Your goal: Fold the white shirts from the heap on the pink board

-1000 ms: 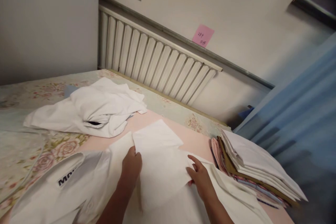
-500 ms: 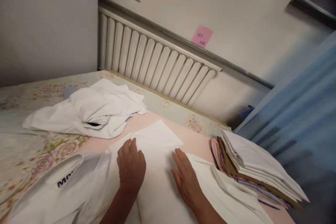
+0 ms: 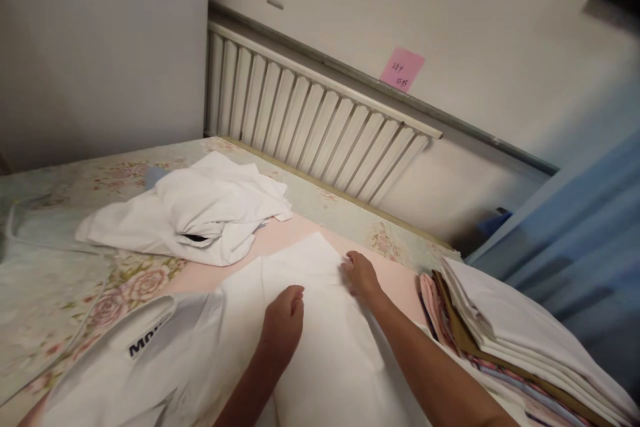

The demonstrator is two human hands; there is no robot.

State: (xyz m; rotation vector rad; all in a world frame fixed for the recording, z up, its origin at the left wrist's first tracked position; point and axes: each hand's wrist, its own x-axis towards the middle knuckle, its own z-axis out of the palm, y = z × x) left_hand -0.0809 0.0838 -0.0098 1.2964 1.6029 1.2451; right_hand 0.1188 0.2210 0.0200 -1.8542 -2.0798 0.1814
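Observation:
A white shirt [image 3: 320,340] with black printed letters at its left side lies spread before me. My left hand [image 3: 285,317] is over the middle of it, fingers curled together. Whether cloth is caught between those fingertips is hidden. My right hand [image 3: 362,275] is farther forward, its fingers bent and closed at the shirt's far right edge. Below my right forearm, the cloth is raised in a loose fold.
A crumpled white garment [image 3: 220,203] lies at the far left on a flowered cover [image 3: 123,280]. Folded clothes [image 3: 530,320] are stacked at the right, near a blue curtain [image 3: 565,233]. A radiator [image 3: 320,120] lines the wall behind.
Both hands were open and flat over the shirt; now their fingers are closed. My right hand has moved forward to the far edge, and cloth on the right has lifted.

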